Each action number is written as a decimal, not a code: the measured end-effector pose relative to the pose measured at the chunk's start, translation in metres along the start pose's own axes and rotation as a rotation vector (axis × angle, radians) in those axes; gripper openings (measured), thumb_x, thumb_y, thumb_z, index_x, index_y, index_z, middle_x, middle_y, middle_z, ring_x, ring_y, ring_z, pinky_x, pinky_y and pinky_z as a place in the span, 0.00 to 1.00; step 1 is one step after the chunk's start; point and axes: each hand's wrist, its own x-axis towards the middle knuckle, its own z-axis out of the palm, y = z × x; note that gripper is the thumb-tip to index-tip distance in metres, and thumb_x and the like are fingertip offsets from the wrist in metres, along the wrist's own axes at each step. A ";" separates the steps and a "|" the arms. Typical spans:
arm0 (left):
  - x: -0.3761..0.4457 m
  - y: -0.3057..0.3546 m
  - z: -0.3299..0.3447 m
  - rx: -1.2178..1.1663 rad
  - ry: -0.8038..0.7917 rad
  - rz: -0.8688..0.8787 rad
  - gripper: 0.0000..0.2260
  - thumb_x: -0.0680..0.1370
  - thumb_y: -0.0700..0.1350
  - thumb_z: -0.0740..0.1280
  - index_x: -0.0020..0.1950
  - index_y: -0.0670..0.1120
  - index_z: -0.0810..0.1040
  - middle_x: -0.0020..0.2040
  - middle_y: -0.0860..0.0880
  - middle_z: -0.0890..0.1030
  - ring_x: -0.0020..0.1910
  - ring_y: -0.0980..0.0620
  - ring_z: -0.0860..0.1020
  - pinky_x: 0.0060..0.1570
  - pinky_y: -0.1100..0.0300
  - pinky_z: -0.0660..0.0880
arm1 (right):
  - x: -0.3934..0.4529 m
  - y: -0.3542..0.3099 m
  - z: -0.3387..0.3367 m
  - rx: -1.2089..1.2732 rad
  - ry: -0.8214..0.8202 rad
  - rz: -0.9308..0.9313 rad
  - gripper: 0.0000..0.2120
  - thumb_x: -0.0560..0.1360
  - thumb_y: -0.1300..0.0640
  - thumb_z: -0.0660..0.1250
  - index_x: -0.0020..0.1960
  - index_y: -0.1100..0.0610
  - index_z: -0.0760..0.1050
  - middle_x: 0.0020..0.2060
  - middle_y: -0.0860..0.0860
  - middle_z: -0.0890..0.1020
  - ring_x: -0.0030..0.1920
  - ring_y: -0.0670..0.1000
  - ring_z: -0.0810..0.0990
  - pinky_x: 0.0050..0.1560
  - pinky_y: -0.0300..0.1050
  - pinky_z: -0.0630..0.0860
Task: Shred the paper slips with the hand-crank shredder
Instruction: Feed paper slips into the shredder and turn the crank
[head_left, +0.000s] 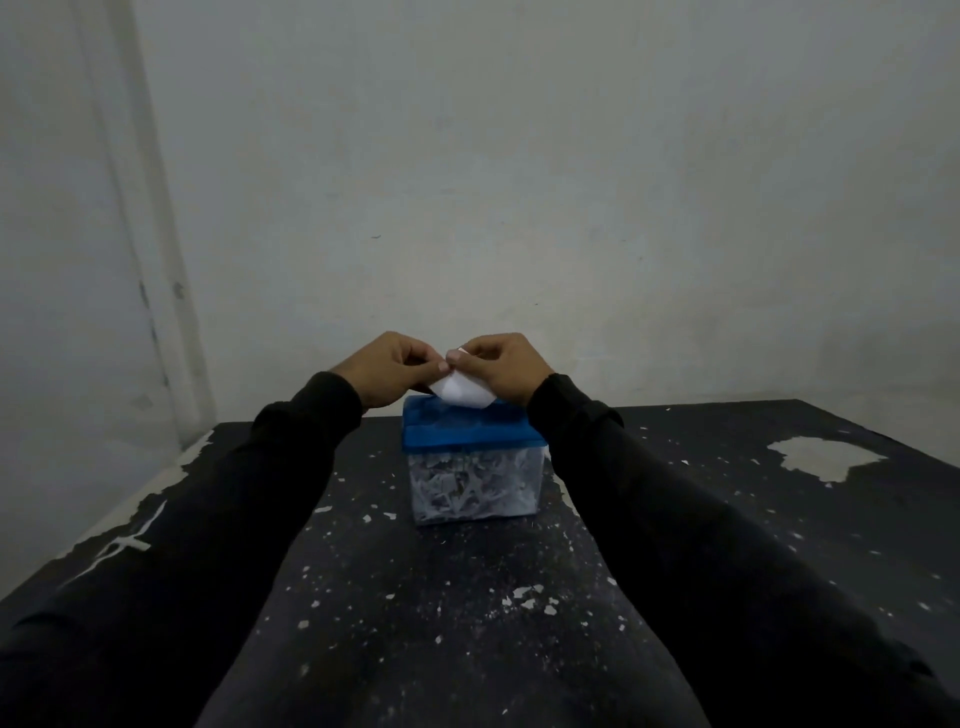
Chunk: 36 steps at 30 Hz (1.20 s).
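Head view, looking forward and down. Small hand-crank shredder (474, 457) with a translucent blue plastic lid and a clear box-shaped bin, standing upright near the middle of a black table top (441, 597) with chipped, flaking paint. Bin packed with pale shredded paper (467, 491), seen through the clear wall. Crank handle not visible from here.

Left hand (387, 371) raised just above the far left edge of the blue lid, fingers curled, thumb and fingertips pinching the upper left part of a white paper slip (462, 389). Right hand (506, 366) at the same height, directly beside the left, fingers likewise curled and pinching the upper right part of the same slip. Thumbs nearly touching each other over the slip's top edge. Slip bowed between the two hands, its lower edge reaching down to the top of the lid; whether already in the feed slot, cannot tell.

Both forearms in black long sleeves (649, 493), stretched forward on either side of the shredder. Large pale patch of bare surface (826, 457) at the right of the table. Plain off-white wall (519, 182) behind.
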 end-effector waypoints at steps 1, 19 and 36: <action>-0.002 -0.001 0.000 -0.008 -0.008 -0.002 0.10 0.82 0.42 0.68 0.46 0.37 0.83 0.39 0.47 0.85 0.35 0.59 0.82 0.38 0.69 0.75 | 0.000 0.002 0.001 0.010 0.012 0.015 0.12 0.78 0.53 0.72 0.51 0.63 0.85 0.44 0.55 0.85 0.43 0.50 0.81 0.45 0.43 0.79; -0.003 -0.008 0.011 -0.361 0.135 -0.124 0.10 0.82 0.47 0.68 0.50 0.42 0.83 0.54 0.47 0.86 0.57 0.48 0.83 0.39 0.63 0.79 | 0.000 0.009 0.000 0.141 0.008 0.132 0.26 0.66 0.49 0.82 0.57 0.63 0.82 0.52 0.57 0.86 0.53 0.57 0.85 0.55 0.55 0.83; 0.004 -0.015 0.013 -0.053 0.217 -0.096 0.13 0.78 0.47 0.73 0.59 0.41 0.85 0.55 0.46 0.85 0.54 0.47 0.83 0.59 0.52 0.80 | -0.010 0.005 -0.003 0.187 0.122 0.078 0.12 0.72 0.65 0.77 0.54 0.61 0.80 0.42 0.54 0.85 0.37 0.48 0.82 0.38 0.35 0.76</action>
